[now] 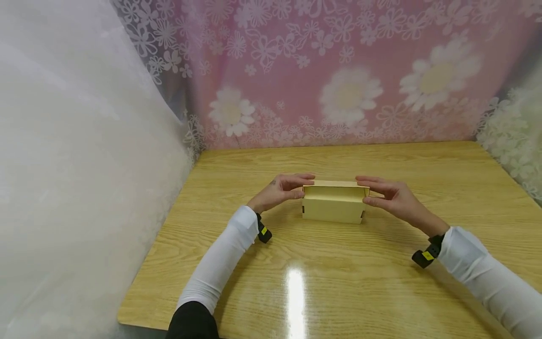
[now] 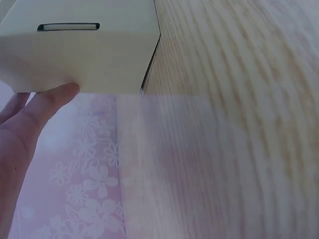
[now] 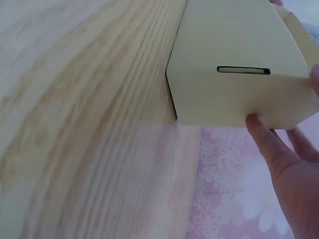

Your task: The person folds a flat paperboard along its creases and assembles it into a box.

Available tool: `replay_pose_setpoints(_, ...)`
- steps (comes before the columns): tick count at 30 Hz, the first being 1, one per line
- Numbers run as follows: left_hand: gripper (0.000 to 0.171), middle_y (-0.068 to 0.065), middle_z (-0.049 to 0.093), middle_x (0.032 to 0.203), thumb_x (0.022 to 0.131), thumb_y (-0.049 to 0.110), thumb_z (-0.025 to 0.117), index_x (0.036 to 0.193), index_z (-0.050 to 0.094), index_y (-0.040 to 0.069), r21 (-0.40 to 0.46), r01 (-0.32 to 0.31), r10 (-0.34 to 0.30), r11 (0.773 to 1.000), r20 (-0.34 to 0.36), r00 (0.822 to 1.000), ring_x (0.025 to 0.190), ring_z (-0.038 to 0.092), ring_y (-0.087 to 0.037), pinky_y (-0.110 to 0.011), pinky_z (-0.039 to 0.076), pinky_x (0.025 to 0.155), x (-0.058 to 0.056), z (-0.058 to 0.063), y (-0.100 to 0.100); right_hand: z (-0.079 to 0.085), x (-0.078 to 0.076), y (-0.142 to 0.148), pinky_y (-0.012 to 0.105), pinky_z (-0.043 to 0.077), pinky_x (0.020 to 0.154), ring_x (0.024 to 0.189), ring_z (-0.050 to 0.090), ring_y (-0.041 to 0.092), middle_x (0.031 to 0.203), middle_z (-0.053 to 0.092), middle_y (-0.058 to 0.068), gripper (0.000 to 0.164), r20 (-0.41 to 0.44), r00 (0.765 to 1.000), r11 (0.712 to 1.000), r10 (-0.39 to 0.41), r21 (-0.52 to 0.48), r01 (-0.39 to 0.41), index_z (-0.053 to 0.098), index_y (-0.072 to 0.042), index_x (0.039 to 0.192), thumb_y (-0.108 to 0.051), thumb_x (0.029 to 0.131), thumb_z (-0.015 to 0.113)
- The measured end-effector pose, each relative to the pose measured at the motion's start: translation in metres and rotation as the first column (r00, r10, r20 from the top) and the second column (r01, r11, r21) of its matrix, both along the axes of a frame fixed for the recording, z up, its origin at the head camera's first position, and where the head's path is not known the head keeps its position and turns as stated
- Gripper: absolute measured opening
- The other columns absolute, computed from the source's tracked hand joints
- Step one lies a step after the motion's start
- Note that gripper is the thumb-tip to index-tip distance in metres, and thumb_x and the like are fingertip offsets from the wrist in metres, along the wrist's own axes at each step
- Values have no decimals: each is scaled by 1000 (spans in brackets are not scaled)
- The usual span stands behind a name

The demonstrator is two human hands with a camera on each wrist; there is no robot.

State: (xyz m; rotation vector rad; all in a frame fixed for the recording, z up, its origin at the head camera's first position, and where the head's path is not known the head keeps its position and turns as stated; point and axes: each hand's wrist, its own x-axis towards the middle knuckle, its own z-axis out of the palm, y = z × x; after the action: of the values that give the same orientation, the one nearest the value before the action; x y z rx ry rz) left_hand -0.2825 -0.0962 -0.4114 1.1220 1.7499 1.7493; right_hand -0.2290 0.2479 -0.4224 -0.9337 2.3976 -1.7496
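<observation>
A small pale-yellow cardboard box (image 1: pixel 332 211) stands on the wooden table, its long side facing me. The lid (image 1: pixel 334 183) is raised at the front, so a dark gap and part of the inside show. At the box's left end, my left hand (image 1: pixel 279 189) holds the lid between thumb and fingers. My right hand (image 1: pixel 391 197) grips the opposite end in the same way. Each wrist view shows a narrow slot in the end of the box (image 2: pixel 114 57), with fingertips against its edge; in the right wrist view the box (image 3: pixel 224 97) rests on the tabletop.
The wooden table (image 1: pixel 237 165) extends around the box, with a bright light reflection near its front. A pink floral curtain (image 1: pixel 288 94) hangs behind it, and white sheeting (image 1: pixel 93 141) hangs at the left. Both wrists carry small black cameras (image 1: pixel 264 234).
</observation>
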Motion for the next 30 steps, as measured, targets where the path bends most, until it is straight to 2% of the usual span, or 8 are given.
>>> replay_pose_setpoints(3, 33, -10, 40, 144, 97, 3, 48, 129, 53, -5, 10, -14, 13, 1000, 85, 996, 129, 41, -20, -45, 38, 101, -3, -1, 2, 2, 0, 0, 22, 45, 91, 132, 37, 10, 147, 36, 14, 37, 52, 998, 999, 17, -50, -14, 50, 4, 132, -7, 96, 51)
replay_pose_setpoints(6, 35, -7, 46, 140, 98, 17, 50, 126, 57, -3, -7, -63, 63, 998, 148, 987, 126, 44, -19, -47, 38, 99, -7, -1, 5, 6, -2, 0, 28, 49, 87, 128, 41, 8, 145, 39, 12, 37, 115, 993, 995, 31, -98, -20, 49, 6, 132, -11, 101, 42)
replay_pose_setpoints(9, 39, -6, 49, 137, 95, 23, 55, 127, 57, 0, -51, -101, 108, 994, 171, 979, 124, 46, -18, -45, 40, 99, -9, 1, 7, 8, -4, -1, 29, 49, 87, 125, 46, 8, 142, 44, 11, 38, 160, 986, 993, 36, -121, -17, 48, 6, 133, -12, 100, 43)
replay_pose_setpoints(13, 43, -8, 46, 139, 96, 19, 55, 137, 48, 13, -79, -84, 99, 993, 198, 975, 124, 46, -20, -43, 39, 100, -10, 3, 5, 8, -3, 0, 28, 49, 88, 122, 47, 10, 142, 43, 14, 41, 227, 973, 991, 48, -134, -18, 42, 4, 137, -12, 99, 47)
replay_pose_setpoints(16, 47, -7, 43, 141, 96, 15, 54, 141, 42, 19, -110, -71, 90, 991, 173, 981, 124, 46, -21, -43, 39, 101, -9, 4, 3, 6, -3, 1, 25, 48, 88, 122, 47, 10, 144, 38, 15, 48, 242, 970, 997, 29, -83, -9, 38, -3, 142, -12, 97, 51)
replay_pose_setpoints(23, 53, -1, 34, 148, 95, 12, 55, 144, 36, 10, -178, -53, 72, 983, 105, 992, 131, 38, -19, -34, 37, 103, -3, 8, 3, 1, -2, 2, 15, 42, 90, 133, 33, 20, 149, 29, 13, 54, 249, 968, 999, -35, 32, 28, 35, -15, 145, -16, 95, 57)
replay_pose_setpoints(26, 54, -2, 33, 148, 94, 13, 57, 144, 37, 10, -218, -69, 87, 974, 71, 994, 133, 36, -19, -32, 37, 103, -2, 13, 3, 2, -3, 1, 14, 41, 90, 135, 28, 28, 150, 29, 11, 56, 245, 968, 997, -54, 62, 40, 35, -16, 145, -19, 94, 58)
replay_pose_setpoints(30, 57, -3, 32, 149, 92, 15, 61, 144, 37, 12, -280, -104, 109, 954, 2, 994, 133, 35, -19, -33, 37, 103, 2, 20, 3, 4, -4, -3, 13, 40, 90, 136, 27, 28, 149, 30, 11, 57, 248, 966, 996, -72, 75, 55, 36, -18, 144, -22, 92, 61)
